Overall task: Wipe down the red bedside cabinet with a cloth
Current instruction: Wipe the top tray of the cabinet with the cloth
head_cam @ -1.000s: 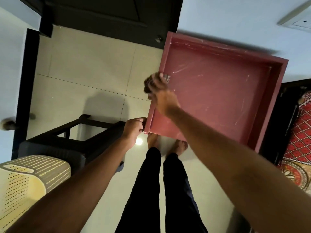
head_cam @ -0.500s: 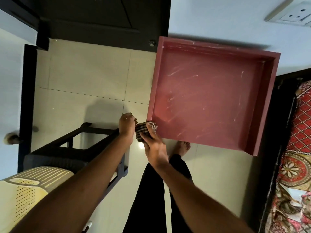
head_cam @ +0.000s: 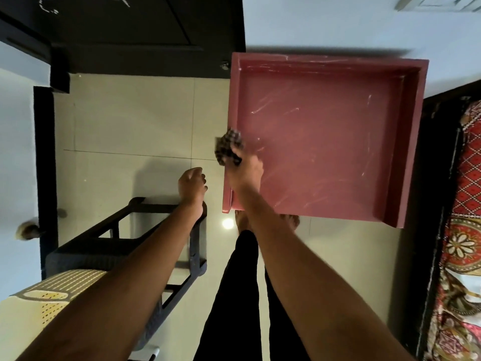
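The red bedside cabinet (head_cam: 325,142) stands against the wall, seen from above; its recessed top shows pale scratch marks and has a raised rim. My right hand (head_cam: 244,170) grips a bunched checked cloth (head_cam: 228,147) and holds it against the cabinet's left rim, about halfway along. My left hand (head_cam: 192,187) hangs just left of the cabinet's near left corner, fingers loosely curled, holding nothing and touching nothing I can see.
A black stool (head_cam: 125,243) with a yellow perforated piece (head_cam: 39,303) stands at the lower left, under my left arm. A dark door (head_cam: 135,35) is behind. A patterned bed cover (head_cam: 466,230) lies to the right. My feet (head_cam: 242,220) are at the cabinet's front edge.
My right hand has carried the cloth from the cabinet's near left corner up along the left rim. My left hand stays just left of that corner.
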A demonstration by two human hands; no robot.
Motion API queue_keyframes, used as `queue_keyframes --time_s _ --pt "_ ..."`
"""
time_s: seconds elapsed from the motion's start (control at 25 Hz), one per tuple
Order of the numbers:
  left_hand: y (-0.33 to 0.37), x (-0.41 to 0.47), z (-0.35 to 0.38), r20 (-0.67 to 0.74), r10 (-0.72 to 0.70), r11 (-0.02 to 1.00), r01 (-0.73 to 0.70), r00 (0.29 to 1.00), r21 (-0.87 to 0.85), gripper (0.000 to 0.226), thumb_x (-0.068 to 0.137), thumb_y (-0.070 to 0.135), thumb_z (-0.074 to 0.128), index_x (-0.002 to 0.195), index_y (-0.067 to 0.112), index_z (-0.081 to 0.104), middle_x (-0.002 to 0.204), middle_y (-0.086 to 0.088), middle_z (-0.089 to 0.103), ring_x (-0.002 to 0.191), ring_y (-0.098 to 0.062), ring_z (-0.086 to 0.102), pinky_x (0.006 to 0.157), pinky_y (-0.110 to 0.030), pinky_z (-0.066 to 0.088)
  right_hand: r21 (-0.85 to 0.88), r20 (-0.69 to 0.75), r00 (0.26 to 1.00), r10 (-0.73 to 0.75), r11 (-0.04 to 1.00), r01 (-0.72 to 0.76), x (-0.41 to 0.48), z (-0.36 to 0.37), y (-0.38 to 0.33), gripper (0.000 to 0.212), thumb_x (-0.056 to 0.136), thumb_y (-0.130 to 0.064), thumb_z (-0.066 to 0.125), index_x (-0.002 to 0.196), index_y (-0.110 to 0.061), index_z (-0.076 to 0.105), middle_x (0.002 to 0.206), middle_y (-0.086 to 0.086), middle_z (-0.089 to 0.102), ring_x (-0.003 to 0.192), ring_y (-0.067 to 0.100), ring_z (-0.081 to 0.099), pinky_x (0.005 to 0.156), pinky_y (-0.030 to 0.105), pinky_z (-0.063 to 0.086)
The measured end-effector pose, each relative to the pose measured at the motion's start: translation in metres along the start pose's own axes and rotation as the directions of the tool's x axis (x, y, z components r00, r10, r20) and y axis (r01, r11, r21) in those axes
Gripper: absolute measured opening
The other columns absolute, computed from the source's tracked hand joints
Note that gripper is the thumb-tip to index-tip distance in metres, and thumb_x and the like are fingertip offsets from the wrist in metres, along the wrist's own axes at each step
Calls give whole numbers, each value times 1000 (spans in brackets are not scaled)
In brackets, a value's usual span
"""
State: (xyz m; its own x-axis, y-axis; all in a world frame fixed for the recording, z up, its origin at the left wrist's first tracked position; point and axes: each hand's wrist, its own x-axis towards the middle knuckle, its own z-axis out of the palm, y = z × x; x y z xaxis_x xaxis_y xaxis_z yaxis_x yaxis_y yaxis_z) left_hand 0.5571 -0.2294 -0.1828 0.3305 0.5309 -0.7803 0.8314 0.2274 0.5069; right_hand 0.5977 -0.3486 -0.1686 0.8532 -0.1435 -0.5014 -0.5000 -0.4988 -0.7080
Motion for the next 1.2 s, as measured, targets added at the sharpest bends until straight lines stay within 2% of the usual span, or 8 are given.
queue_keyframes --time_s 0.08,0.24,0.4,0.56,0.68,0.88,1.12,1.2 --pt "5 1 -1 -16 -33 997 32 999 -65 17 96 13 53 81 17 59 80 -6 55 73 -18 52 63 -23 48 -21 49 999 1 1000 0 -67 3 25 33 90 -10 69 120 -22 70 114 0 73 93 18 72 90 34 58" --pt "11 5 2 34 6 1000 -5 999 -30 11 96 21 56 96 16 66 96 -6 68 92 -18 66 86 -33 54 -48 84 996 37 998 -33 -128 0 50 22 88 -13 72 110 -17 74 108 0 75 90 16 71 79 11 48" --pt "33 17 15 56 61 995 -56 997 -87 21 99 26 51 101 14 67 102 -9 69 96 -21 66 87 -36 53 -99 89 981 -172 979 180 -36 -5 8 29 91 -5 64 116 -18 71 111 2 74 88 20 71 78 20 54" --pt "58 35 41 129 98 995 -93 987 -44 18 99 27 53 92 21 68 99 -6 69 95 -20 67 79 -32 51 -184 -17 958 -287 942 279 111 -19 -67 22 98 -15 56 115 -16 70 105 5 70 90 19 65 85 28 54" --pt "86 46 62 221 208 975 -221 953 36 14 98 21 55 97 21 68 99 -4 68 91 -17 66 77 -31 49 -441 6 888 -460 796 415 161 -17 -79 33 91 -8 66 123 -11 66 127 16 57 111 33 52 89 42 54" --pt "118 57 88 287 216 962 -254 933 103 17 100 24 51 107 21 66 105 -5 71 95 -19 68 80 -34 50 -584 135 816 -563 620 524 155 -18 -73 47 79 -4 73 124 -10 62 136 13 46 108 32 46 89 44 51" --pt "146 71 109 246 324 926 -359 914 116 28 92 30 65 115 16 71 110 -7 74 94 -19 70 81 -35 56 -708 249 814 -526 475 523 187 -68 -80 62 82 -15 75 139 -12 49 140 7 44 119 33 43 100 46 47" --pt "156 69 112 315 364 876 -437 877 204 39 80 37 74 115 21 73 112 0 74 104 -20 69 90 -40 57 -722 125 864 -488 552 417 194 -109 -51 58 83 -18 74 137 -17 53 138 5 49 113 35 46 96 47 48"
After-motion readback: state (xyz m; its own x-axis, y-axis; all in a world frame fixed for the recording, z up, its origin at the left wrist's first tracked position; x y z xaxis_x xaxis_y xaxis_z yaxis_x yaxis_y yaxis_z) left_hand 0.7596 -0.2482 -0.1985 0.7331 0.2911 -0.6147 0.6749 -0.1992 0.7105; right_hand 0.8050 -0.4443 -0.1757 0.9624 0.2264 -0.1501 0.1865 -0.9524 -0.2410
